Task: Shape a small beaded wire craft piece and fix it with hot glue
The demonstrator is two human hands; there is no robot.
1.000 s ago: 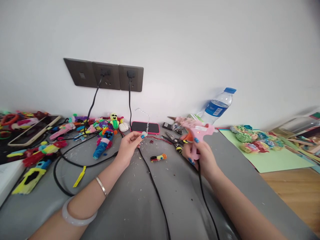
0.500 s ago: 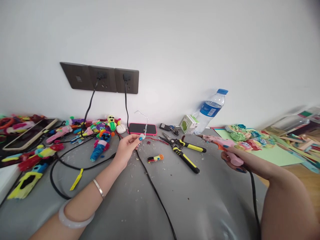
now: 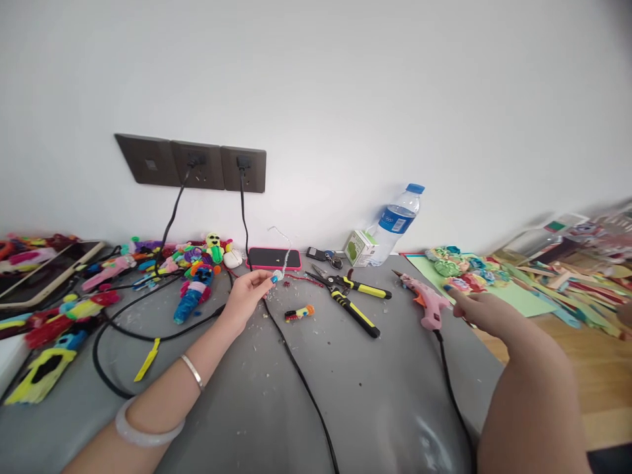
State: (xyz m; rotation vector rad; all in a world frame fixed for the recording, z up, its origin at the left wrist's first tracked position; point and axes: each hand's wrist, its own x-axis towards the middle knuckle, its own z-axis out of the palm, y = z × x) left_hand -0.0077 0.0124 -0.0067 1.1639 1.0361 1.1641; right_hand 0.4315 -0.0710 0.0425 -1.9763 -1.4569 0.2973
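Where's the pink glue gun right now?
In the head view, the pink glue gun rests on the gray table, right of center, between the yellow-and-black pliers and the person's right hand.

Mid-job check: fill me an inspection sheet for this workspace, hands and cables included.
Surface: gray tabletop, sprinkled with small bits.
Work items: silvery strand in hand; pink glue gun on the tabletop.
Clutter: fuzzy craft figures at left; pink-edged phone and pliers mid-table.
Left hand: pinching the silvery strand.
Right hand: beside the glue gun, contact unclear.
Cables: black cord from the glue gun, toward the near edge; two plugs in wall sockets.
Surroundings: white wall behind; bottle near it; paper strips at far right.
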